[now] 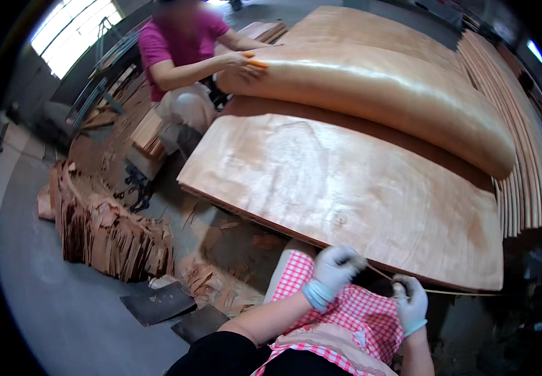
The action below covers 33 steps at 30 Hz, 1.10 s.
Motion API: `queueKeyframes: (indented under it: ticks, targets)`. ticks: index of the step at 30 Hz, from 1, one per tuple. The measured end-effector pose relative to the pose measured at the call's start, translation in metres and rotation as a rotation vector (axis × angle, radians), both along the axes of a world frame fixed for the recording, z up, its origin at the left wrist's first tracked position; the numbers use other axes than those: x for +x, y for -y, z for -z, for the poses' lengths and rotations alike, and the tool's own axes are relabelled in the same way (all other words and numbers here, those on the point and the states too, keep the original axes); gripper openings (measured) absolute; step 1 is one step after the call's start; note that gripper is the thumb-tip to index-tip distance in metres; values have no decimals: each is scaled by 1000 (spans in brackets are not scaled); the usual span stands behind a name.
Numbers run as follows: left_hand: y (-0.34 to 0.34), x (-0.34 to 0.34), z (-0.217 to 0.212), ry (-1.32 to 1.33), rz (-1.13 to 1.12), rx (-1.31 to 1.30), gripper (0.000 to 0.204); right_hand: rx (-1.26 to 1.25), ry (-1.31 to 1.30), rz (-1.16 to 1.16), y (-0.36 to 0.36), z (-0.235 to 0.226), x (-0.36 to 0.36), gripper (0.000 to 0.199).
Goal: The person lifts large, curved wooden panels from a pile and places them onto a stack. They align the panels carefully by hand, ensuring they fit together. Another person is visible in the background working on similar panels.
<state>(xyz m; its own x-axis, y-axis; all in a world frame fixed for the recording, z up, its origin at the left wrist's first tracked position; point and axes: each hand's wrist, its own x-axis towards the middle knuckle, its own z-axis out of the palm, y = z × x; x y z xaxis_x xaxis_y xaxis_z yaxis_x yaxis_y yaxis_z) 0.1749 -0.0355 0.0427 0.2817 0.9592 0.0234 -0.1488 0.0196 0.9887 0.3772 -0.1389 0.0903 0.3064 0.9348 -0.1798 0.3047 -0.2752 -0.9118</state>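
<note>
Both my hands wear white gloves with pale blue cuffs and stay close to my apron, at the near edge of a stack of wood veneer sheets (pixel 346 182). A thin pale strip (pixel 452 292) runs between them and out to the right along the stack's edge. My left hand (pixel 333 271), slightly blurred, is closed on the strip's left part. Pinched fingers of my right hand (pixel 412 302) grip it farther along. Across the stack, the top sheet (pixel 377 88) is curled back into a big roll, with a co-worker's hand (pixel 246 66) resting on its left end beside something orange (pixel 257 63).
The co-worker in a pink shirt (pixel 173 47) sits at the far left of the stack. Bundled veneer scraps (pixel 111 232) stand on the floor at left, near dark flat pieces (pixel 159 304). More layered sheets (pixel 512 138) rise along the right side.
</note>
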Motion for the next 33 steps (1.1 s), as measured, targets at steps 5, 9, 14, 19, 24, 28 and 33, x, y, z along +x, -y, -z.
queueKeyframes:
  ticks: [5,9,14,19,24,28,33]
  targets:
    - [-116,-195,77,-281,-706,-74,6,-224,298,-56,6,42,98,16]
    - [-189,-360,93,-607,-955,32,8,-369,497,-64,10,50,155,17]
    - [-227,-412,106,-1031,-830,-122,20,-473,781,-94,-3,54,161,35]
    - [-235,-394,112,-1058,-698,-120,23,-629,740,-94,-22,66,161,41]
    - [-227,-357,80,-1299,-887,-120,37,-804,725,-141,-49,78,159,45]
    - [-159,-137,41,-1332,-472,86,60,-782,693,-210,-45,85,166,48]
    - [-40,106,60,-1109,167,645,87,-769,656,-195,-45,86,164,46]
